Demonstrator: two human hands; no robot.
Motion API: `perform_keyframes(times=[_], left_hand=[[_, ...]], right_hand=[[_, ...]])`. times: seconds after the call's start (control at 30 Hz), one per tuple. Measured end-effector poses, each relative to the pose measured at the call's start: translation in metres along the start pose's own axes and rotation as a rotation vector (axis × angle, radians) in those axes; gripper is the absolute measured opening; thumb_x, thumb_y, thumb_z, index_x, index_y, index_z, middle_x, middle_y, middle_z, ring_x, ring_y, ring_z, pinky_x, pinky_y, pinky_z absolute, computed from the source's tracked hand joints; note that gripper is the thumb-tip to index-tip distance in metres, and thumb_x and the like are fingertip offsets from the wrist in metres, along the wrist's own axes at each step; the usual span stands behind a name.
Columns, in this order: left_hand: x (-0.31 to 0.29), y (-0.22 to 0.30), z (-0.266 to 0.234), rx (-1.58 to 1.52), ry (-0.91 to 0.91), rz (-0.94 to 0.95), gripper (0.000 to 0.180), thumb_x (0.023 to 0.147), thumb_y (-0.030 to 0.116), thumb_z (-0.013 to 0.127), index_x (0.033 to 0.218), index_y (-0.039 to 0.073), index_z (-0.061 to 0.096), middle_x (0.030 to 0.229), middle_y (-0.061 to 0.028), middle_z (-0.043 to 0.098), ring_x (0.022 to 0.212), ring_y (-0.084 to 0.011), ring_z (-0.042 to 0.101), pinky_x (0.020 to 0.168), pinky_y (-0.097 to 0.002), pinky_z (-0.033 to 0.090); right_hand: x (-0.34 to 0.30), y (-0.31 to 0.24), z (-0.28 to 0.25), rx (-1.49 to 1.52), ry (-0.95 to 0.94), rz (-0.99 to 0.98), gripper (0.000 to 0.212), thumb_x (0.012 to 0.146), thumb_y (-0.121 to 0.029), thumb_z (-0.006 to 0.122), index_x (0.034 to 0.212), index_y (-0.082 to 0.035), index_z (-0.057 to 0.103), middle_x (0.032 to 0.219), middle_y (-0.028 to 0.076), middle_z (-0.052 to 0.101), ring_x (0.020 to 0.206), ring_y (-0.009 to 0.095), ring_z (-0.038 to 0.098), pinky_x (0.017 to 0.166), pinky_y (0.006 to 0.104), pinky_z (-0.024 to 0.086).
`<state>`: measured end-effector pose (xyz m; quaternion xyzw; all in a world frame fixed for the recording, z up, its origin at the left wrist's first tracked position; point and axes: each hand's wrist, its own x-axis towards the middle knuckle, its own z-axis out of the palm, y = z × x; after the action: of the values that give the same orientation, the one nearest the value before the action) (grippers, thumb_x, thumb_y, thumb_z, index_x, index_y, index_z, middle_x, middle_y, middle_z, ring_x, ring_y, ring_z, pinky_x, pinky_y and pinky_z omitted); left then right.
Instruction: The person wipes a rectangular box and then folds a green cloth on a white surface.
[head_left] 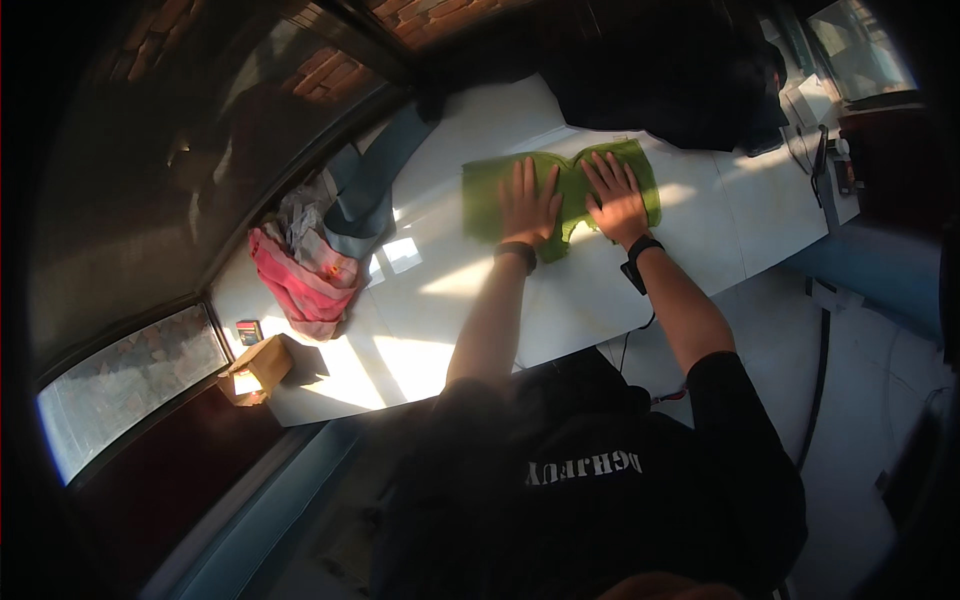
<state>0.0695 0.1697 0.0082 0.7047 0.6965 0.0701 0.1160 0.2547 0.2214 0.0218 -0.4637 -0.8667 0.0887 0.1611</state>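
A green cloth [484, 205] lies spread on the white tabletop [600, 300], with a dip in its far edge and a ragged gap in its near edge. My left hand [530, 208] rests flat on its left half, fingers stretched out and pointing away from me. On the right half, my right hand [617, 203] lies palm down with its fingers spread. Both hands press on the cloth without gripping it. Each wrist wears a dark band.
A pink cloth bundle [305, 280] with clear plastic and a grey-blue strip of fabric [375, 190] lies to the left. Near the left end stand a small cardboard box [262, 368] and a little dark packet [248, 332]. Black fabric [670, 80] covers the far side.
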Motion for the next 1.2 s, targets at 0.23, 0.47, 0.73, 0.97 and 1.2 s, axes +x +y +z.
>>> perform_keyframes(times=[0.23,0.47,0.73,0.97,1.2], left_hand=[[0.001,0.002,0.002,0.082,0.108,0.009,0.052,0.095,0.043,0.039,0.143,0.025,0.036,0.153,-0.0166,0.017,0.142,-0.0343,0.015,0.109,-0.0595,0.013],[-0.044,0.008,0.004,0.0,0.25,-0.012,0.049,0.094,0.04,0.041,0.14,0.023,0.042,0.148,-0.0161,0.031,0.138,-0.0326,0.027,0.11,-0.0581,0.016],[-0.104,-0.004,0.001,-0.127,0.263,-0.207,0.054,0.092,0.025,0.044,0.141,0.004,0.035,0.144,-0.0132,0.038,0.134,-0.0277,0.033,0.112,-0.0458,0.021],[-0.089,-0.044,0.0,-0.091,0.283,-0.171,0.051,0.092,0.022,0.042,0.139,0.004,0.037,0.146,-0.0115,0.036,0.136,-0.0269,0.031,0.112,-0.045,0.023],[-0.052,-0.057,-0.024,-0.092,0.202,-0.173,0.055,0.09,0.022,0.044,0.142,0.005,0.033,0.148,-0.0109,0.032,0.139,-0.0256,0.026,0.112,-0.0431,0.021]], right_hand=[[-0.001,-0.001,0.001,-0.017,0.008,0.009,0.058,0.086,-0.025,0.054,0.141,-0.017,0.039,0.147,0.006,0.035,0.137,0.026,0.029,0.113,0.0436,0.022],[-0.019,-0.013,0.006,-0.059,0.043,0.033,0.056,0.088,-0.025,0.054,0.141,-0.013,0.039,0.146,0.008,0.037,0.136,0.027,0.032,0.112,0.0453,0.022],[-0.039,-0.049,0.015,0.08,-0.082,0.039,0.05,0.092,-0.028,0.047,0.139,-0.013,0.042,0.145,0.009,0.038,0.137,0.028,0.029,0.113,0.0476,0.016],[-0.02,-0.053,0.032,-0.062,-0.028,-0.026,0.048,0.093,-0.024,0.043,0.139,-0.013,0.042,0.147,0.006,0.037,0.137,0.024,0.031,0.113,0.0466,0.019],[0.026,-0.044,0.023,-0.115,-0.119,-0.105,0.05,0.093,-0.023,0.041,0.142,-0.012,0.036,0.148,0.007,0.034,0.138,0.025,0.027,0.114,0.0454,0.018]])
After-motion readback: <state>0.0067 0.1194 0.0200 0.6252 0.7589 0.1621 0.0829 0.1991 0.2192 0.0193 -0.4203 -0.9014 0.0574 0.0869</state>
